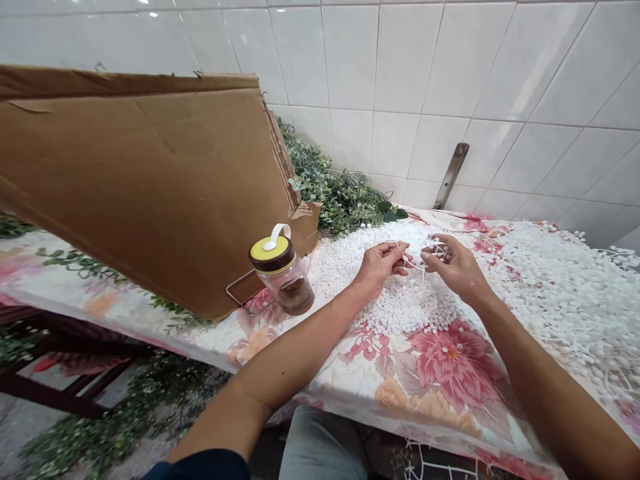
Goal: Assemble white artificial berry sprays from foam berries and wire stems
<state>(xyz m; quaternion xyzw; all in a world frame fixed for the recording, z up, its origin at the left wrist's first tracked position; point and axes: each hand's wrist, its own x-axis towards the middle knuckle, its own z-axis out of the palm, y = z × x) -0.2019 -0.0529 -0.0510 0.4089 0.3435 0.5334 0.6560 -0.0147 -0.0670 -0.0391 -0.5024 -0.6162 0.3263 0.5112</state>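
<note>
My left hand (381,268) is closed in a pinch on a thin white branched plastic stem (414,267), which sticks out toward the right. Opposite it, my right hand (459,268) has its fingers curled around another white branched piece (440,251), partly hidden by the fingers. The two hands are a small gap apart, with stem ends between them. Under them spreads a heap of small white bead-like pieces (345,263). To the right lies a wide pile of white branched stems (565,293).
A jar with a yellow lid (287,280) stands left of my hands, beside a large cardboard box (150,173). Green artificial foliage (345,193) lies behind it. A floral tablecloth (450,360) covers the table. A metal strip (451,175) leans against the tiled wall (400,80).
</note>
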